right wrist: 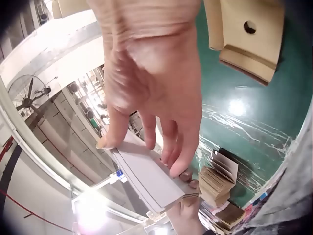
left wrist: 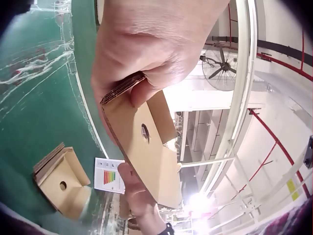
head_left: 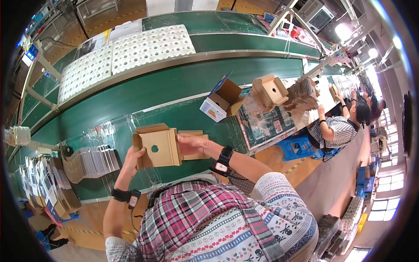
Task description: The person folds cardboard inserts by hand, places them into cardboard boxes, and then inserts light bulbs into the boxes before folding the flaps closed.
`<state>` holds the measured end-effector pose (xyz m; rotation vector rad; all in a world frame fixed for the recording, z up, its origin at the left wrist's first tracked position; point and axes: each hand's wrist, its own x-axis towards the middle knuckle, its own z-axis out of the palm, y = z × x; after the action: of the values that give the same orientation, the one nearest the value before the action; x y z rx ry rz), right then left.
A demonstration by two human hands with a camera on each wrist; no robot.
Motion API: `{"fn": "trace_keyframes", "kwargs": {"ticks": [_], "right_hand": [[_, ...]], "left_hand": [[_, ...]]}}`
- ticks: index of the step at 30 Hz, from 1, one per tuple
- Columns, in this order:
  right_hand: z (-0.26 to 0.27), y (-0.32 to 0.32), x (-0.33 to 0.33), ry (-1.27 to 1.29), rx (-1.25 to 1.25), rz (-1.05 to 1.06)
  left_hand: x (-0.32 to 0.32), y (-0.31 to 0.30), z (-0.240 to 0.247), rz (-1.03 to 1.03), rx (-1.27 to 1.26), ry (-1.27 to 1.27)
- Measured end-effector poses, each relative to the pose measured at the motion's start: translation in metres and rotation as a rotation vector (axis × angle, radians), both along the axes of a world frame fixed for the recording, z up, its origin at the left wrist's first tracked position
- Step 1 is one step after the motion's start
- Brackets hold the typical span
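Note:
A brown cardboard insert (head_left: 164, 158) with a round hole and raised folded sides is held between both hands above the green table. My left hand (head_left: 127, 165) grips its left side, the thumb on the inner face and the other fingers behind. At the opposite side, my right hand (head_left: 191, 145) holds the folded wall, its thumb at one edge and fingers across the white outer face (right wrist: 146, 178). A second folded insert (left wrist: 66, 188), also with a hole, lies on the table beyond the right hand, partly hidden by it in the head view.
Left of me stand a row of flat cardboard pieces (head_left: 94, 162) and a stack of printed cartons (head_left: 48, 185). An open printed box (head_left: 220, 102), another insert (head_left: 269, 91) and stacked cardboard (head_left: 303, 95) stand rightward. White perforated trays (head_left: 150, 48) lie behind a rail. Another person (head_left: 334, 131) sits farther right.

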<state>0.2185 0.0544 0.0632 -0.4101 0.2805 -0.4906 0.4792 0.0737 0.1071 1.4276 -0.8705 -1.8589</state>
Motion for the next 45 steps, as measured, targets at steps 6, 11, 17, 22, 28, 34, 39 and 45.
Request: {"fn": "trace_keyframes", "kwargs": {"ticks": [6,11,17,22,28,34,39,45], "right_hand": [[-0.013,-0.002,0.015,0.614,-0.302,-0.029],[-0.002,0.012,0.016,0.784,-0.278,-0.128],[-0.028,-0.005,0.008,0.884,-0.764,-0.394],[-0.021,-0.006,0.003,0.95,-1.128,0.039],[-0.036,-0.017,-0.049,1.173,-1.161,0.196],[-0.064,-0.029,-0.064,1.363,-1.617,0.114],[-0.045,-0.023,-0.05,1.501,-1.637,-0.159],[-0.016,-0.031,-0.041,1.451,-1.625,-0.168]], "left_hand": [[-0.011,0.009,-0.011,-0.042,-0.275,-0.036],[-0.03,0.014,-0.009,-0.2,-0.337,-0.441],[-0.023,0.011,-0.034,-0.204,-0.154,-0.116],[-0.047,0.016,-0.057,-0.412,-0.372,-0.347],[-0.022,0.02,-0.055,-0.402,-0.184,-0.376],[0.073,0.043,-0.135,-0.07,-0.613,-1.3],[0.097,0.056,-0.137,-0.052,-0.611,-1.527],[0.087,0.042,-0.149,0.03,-0.471,-1.64]]}}
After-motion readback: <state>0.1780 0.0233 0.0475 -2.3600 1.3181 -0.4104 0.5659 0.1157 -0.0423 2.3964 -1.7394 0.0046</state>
